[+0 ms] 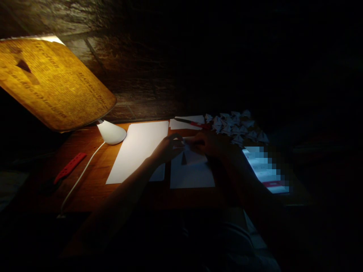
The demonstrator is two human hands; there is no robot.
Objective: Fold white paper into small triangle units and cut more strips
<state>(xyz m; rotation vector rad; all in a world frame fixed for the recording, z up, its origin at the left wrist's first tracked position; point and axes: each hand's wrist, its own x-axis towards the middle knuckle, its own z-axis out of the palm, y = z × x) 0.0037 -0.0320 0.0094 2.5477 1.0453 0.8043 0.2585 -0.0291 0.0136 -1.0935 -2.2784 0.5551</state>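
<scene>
Both hands meet over a white sheet of paper (pixel 193 180) that lies on the table. Between them is a smaller piece of folded paper (pixel 195 155), tilted above that sheet and casting a dark triangular shadow. My left hand (pixel 169 146) pinches its upper left side with curled fingers. At its upper right edge, the fingers of my right hand (pixel 209 142) are closed on the same paper; that hand is dim and partly in shadow. Just beyond the hands, a pen-like tool with a dark and red body (pixel 185 121) rests on a small stack of paper (pixel 178 125).
A lamp with a yellow printed shade (pixel 56 83) and white base (pixel 112 132) stands left, its cord (pixel 82 175) trailing forward. Nearby are a red-handled tool (pixel 69 166) and a paper stack (pixel 136 155). Several folded paper figures (pixel 232 126) and a lit screen (pixel 261 170) sit right.
</scene>
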